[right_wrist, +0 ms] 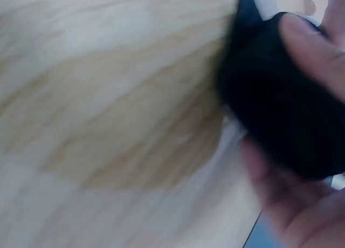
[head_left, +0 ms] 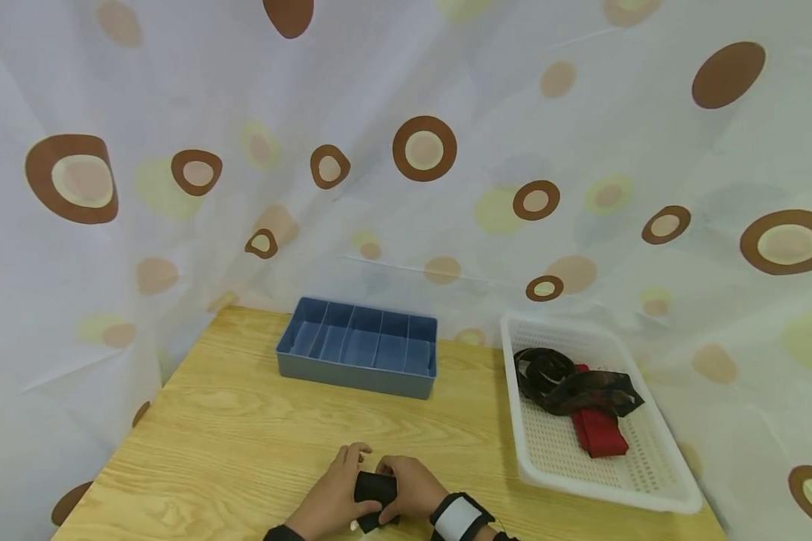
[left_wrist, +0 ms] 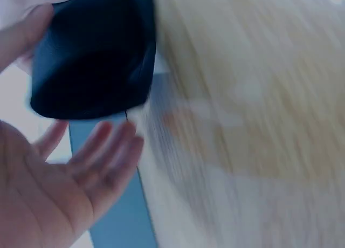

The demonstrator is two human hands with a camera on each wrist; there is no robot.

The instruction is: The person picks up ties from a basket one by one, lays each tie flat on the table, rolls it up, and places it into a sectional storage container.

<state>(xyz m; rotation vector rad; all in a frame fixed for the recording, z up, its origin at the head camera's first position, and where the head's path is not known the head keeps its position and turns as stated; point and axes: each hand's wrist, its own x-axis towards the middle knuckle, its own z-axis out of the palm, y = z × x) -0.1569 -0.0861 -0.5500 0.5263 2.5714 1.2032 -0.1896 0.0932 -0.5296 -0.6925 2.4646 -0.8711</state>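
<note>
A rolled black cloth (head_left: 376,488) sits between the two hands low in the head view, close over the table. On its left side is my left hand (head_left: 330,492), its thumb by the near end and its fingers reaching past the far end. My right hand (head_left: 416,485) grips the roll from the right with curled fingers and thumb. In the left wrist view the black roll (left_wrist: 91,59) shows a wide, dark end, with spread fingertips right at its lower edge. In the right wrist view a flat flap stands up beside the roll (right_wrist: 291,102).
A blue tray (head_left: 355,379) with several compartments stands at the back of the wooden table (head_left: 243,421). To the right, a white plastic basket (head_left: 534,466) holds a folded red cloth (head_left: 602,436) and a coiled, glossy dark strip (head_left: 548,379). A spotted curtain (head_left: 379,225) hangs behind.
</note>
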